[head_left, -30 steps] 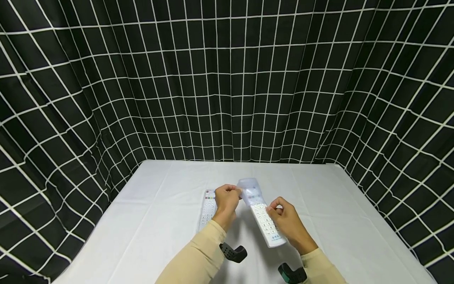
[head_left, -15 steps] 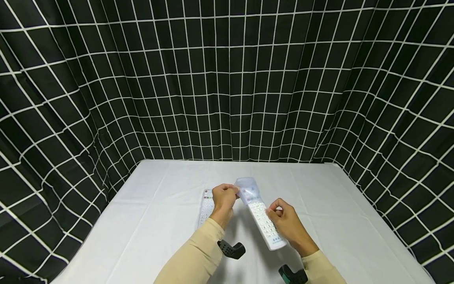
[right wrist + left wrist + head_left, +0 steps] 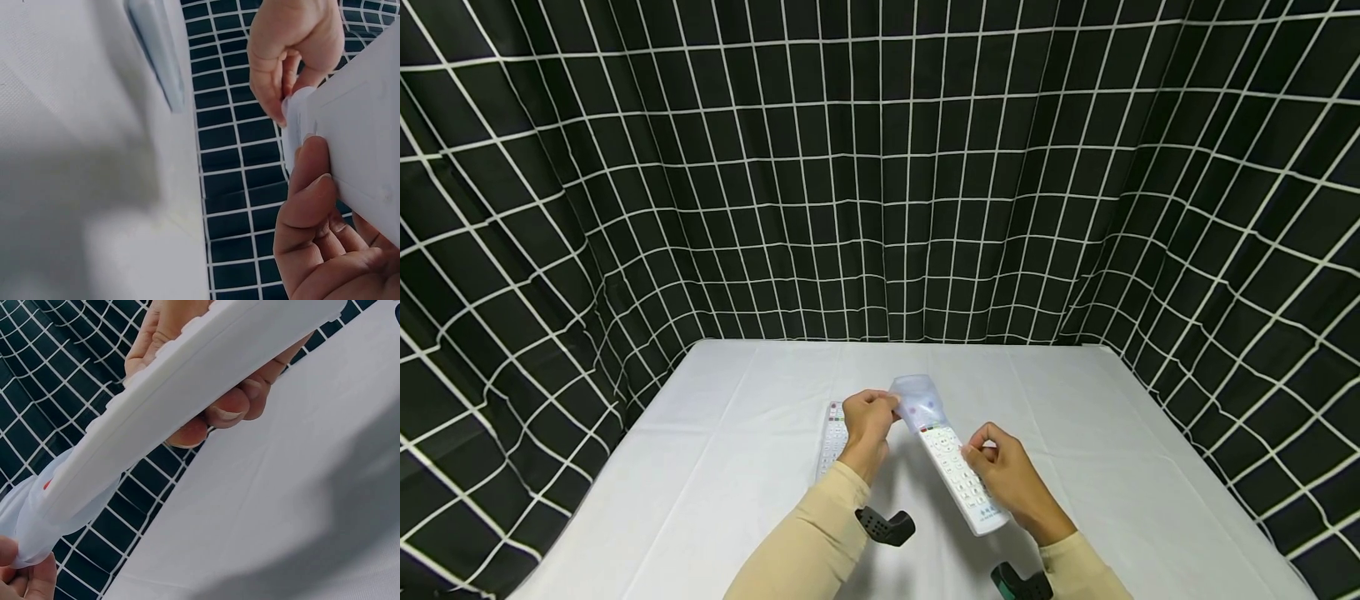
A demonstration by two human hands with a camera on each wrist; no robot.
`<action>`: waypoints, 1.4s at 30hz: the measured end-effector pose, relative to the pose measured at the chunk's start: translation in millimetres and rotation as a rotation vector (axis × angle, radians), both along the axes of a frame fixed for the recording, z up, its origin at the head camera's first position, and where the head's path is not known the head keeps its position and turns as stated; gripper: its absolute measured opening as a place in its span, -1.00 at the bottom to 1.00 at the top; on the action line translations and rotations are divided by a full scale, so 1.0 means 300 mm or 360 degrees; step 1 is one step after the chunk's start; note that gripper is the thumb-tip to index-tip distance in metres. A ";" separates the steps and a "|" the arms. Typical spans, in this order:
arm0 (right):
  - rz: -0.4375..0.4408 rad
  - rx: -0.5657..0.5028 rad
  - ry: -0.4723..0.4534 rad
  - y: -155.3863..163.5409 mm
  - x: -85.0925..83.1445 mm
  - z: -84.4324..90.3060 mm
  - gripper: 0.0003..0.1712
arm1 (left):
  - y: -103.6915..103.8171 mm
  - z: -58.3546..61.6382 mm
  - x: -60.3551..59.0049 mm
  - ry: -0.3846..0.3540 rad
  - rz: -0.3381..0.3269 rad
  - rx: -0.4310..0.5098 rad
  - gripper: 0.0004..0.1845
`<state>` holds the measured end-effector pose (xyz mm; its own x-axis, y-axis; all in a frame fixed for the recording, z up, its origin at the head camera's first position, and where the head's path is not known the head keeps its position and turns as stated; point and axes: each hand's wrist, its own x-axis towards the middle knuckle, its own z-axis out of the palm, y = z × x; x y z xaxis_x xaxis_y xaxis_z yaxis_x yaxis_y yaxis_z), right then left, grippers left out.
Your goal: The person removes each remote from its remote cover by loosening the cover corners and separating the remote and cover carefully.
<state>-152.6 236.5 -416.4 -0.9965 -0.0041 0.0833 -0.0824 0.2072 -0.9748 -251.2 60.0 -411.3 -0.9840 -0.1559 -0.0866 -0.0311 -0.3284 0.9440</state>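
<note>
Black curtain with a white grid hangs round three sides of your white-clothed table (image 3: 715,467). Above it, your right hand (image 3: 1011,479) grips a white remote (image 3: 958,479) by its near half, fingers curled under the body. Its long axis runs from that hand up and away to your left, towards your left hand (image 3: 867,421). That hand pinches the rim of a translucent silicone sleeve (image 3: 917,404), which covers only the remote's far tip, so the left hand is the nearer one to the sleeve. A second remote (image 3: 831,437) lies flat on the cloth just beside the left wrist, long axis pointing away from you. The left wrist view shows the remote's (image 3: 187,406) plain underside and the right fingers (image 3: 225,415) beneath it, which the head view hides. The right wrist view shows the left fingertips (image 3: 275,94) closed on the sleeve's edge.
</note>
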 end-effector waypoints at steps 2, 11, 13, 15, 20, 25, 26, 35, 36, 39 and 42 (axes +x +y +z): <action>0.0019 0.0001 0.0004 0.002 0.001 -0.003 -0.87 | 0.000 -0.003 0.000 -0.0006 0.0009 -0.0002 -0.95; 0.0028 0.0016 0.0005 0.006 0.003 -0.007 -0.87 | -0.002 -0.008 -0.005 -0.0015 0.0021 0.0031 -0.96; 0.0036 0.0013 0.0010 0.006 0.003 -0.006 -0.87 | -0.004 -0.005 -0.006 -0.0019 0.0025 0.0057 -0.96; 0.0052 0.0011 0.0015 0.006 0.004 -0.005 -0.86 | -0.007 -0.002 -0.007 -0.0031 0.0029 0.0078 -0.95; 0.0059 0.0007 0.0013 0.008 0.007 -0.003 -0.86 | -0.013 0.004 -0.005 -0.0046 0.0000 0.0082 -0.94; 0.0061 0.0000 0.0006 0.009 0.010 -0.004 -0.86 | -0.013 0.002 -0.006 -0.0035 -0.0001 0.0084 -0.95; 0.0065 -0.0004 0.0006 0.009 0.011 -0.005 -0.86 | -0.013 0.001 -0.008 -0.0033 0.0004 0.0086 -0.94; 0.0100 -0.0022 0.0012 0.015 0.014 -0.006 -0.85 | -0.018 -0.004 -0.011 -0.0038 -0.0014 0.0106 -0.96; 0.0102 -0.0018 0.0016 0.017 0.014 -0.006 -0.85 | -0.018 -0.003 -0.010 -0.0038 -0.0016 0.0111 -0.95; 0.0110 -0.0011 0.0023 0.021 0.015 -0.005 -0.84 | -0.017 0.000 -0.012 -0.0044 -0.0017 0.0114 -0.95; 0.0120 -0.0015 0.0030 0.024 0.015 -0.005 -0.84 | -0.016 0.003 -0.016 -0.0040 -0.0005 0.0107 -0.95</action>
<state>-148.1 243.6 -418.0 -0.9917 -0.0781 0.1022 -0.1155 0.1909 -0.9748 -256.0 55.2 -410.2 -0.9818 -0.1460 -0.1211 -0.0553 -0.3907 0.9189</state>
